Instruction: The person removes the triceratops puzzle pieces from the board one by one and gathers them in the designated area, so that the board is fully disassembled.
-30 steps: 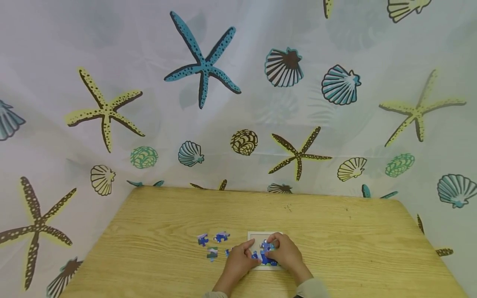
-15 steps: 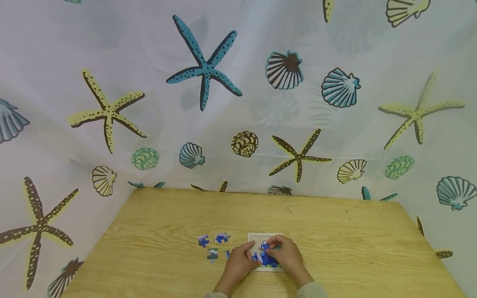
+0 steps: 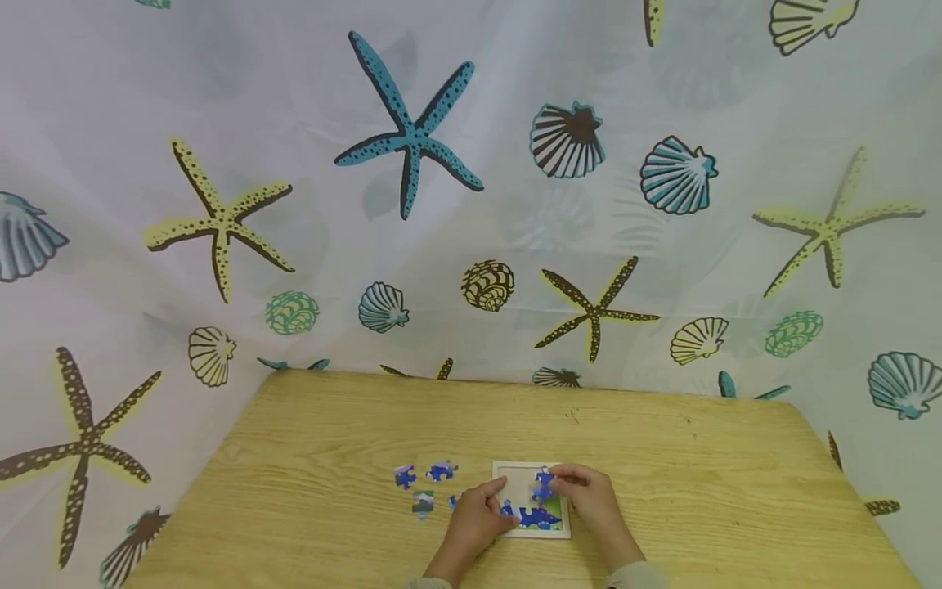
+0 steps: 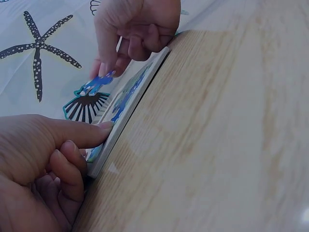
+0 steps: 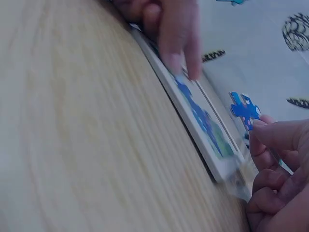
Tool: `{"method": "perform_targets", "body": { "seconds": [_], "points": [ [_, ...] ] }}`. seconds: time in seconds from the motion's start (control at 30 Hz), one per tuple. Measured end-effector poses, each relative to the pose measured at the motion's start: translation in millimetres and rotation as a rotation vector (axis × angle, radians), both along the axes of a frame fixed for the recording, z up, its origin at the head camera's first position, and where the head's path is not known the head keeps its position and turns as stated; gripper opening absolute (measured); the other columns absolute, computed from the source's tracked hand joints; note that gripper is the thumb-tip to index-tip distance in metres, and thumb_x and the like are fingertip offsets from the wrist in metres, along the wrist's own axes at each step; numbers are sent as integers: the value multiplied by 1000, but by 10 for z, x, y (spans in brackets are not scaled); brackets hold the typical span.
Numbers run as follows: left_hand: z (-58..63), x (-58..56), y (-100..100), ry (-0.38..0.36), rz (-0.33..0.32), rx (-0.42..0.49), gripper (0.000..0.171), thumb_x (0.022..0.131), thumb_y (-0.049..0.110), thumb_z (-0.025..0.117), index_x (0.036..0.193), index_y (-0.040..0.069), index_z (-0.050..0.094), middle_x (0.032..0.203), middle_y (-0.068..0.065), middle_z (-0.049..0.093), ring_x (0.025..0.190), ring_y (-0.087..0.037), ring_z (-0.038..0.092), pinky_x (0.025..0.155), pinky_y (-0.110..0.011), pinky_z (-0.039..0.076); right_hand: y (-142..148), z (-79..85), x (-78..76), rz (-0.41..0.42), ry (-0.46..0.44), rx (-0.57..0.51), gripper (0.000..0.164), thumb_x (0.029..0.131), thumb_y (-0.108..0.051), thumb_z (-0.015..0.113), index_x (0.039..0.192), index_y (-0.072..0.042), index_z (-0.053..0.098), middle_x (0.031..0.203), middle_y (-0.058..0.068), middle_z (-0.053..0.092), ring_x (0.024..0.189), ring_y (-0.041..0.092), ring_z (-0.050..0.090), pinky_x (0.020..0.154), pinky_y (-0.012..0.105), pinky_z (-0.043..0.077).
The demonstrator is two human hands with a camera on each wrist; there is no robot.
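A small jigsaw puzzle frame [image 3: 546, 536] with a pale rim lies on the table. Along its near side and right side, blue and green picture parts [image 3: 536, 517] show, while bare backing shows at upper left. My left hand [image 3: 473, 520] holds the frame at its left side, thumb laid over the inside near the bottom rim and other fingers curled by the edge in the left wrist view. Above the frame's right part, my right hand [image 3: 598, 501] pinches a blue puzzle piece [image 5: 246, 112] between thumb and fingers, raised clear of the frame in both wrist views.
Loose jigsaw pieces lie left of the frame: a blue one [image 3: 405, 476], another blue one [image 3: 441, 470] and a green-grey one [image 3: 423, 502]. Part of one more peeks out beside the left hand. A cloth [image 3: 441, 245] printed with starfish and shells hangs behind the wooden table [image 3: 331, 425].
My right hand has shifted right and lifted, carrying the blue puzzle piece from over the frame's middle toward its right side. More of the green part shows. My left hand stays at the frame.
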State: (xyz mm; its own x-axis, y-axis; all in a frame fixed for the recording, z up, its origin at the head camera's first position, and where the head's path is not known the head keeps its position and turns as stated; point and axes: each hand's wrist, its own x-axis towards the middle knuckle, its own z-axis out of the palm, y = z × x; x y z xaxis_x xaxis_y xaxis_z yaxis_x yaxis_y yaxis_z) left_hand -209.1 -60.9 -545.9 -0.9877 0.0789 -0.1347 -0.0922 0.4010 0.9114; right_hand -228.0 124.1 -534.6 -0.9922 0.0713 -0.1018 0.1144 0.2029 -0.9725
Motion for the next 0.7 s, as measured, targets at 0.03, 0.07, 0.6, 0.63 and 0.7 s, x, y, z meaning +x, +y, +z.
{"method": "perform_targets", "body": {
  "seconds": [0.03,0.07,0.6,0.63,0.7],
  "points": [
    [-4,2,1,-2,-2,3,64,71,5,80,130,2,56,60,3,42,51,-11,34,49,-24,31,48,1,-1,-15,-10,-22,20,82,-4,71,99,6,69,91,6,68,79,11,57,69,20,48],
    [-8,5,2,-2,-3,7,64,71,4,80,130,1,56,60,3,42,51,-11,34,49,-24,31,102,-1,-2,-30,-22,-34,21,82,-4,71,100,6,69,91,5,68,78,10,57,67,20,47],
    [-6,9,5,2,-1,-12,64,71,4,80,130,2,56,60,2,44,53,-12,35,50,-23,32,637,-34,-36,-105,-25,139,17,81,-3,71,97,4,71,92,9,70,78,9,58,66,20,47],
    [-5,9,2,-1,-1,-10,64,71,4,80,130,2,55,60,2,44,53,-12,35,50,-23,32,629,-44,-37,-106,-20,157,17,81,-4,71,96,3,71,90,8,69,78,10,58,67,20,46],
    [-2,11,-4,-5,-1,-10,64,71,4,80,130,2,55,60,3,44,52,-12,35,49,-23,32,615,-59,-37,-108,-18,187,18,80,-5,72,96,2,71,86,5,68,77,11,56,67,22,45]
  ]
}}
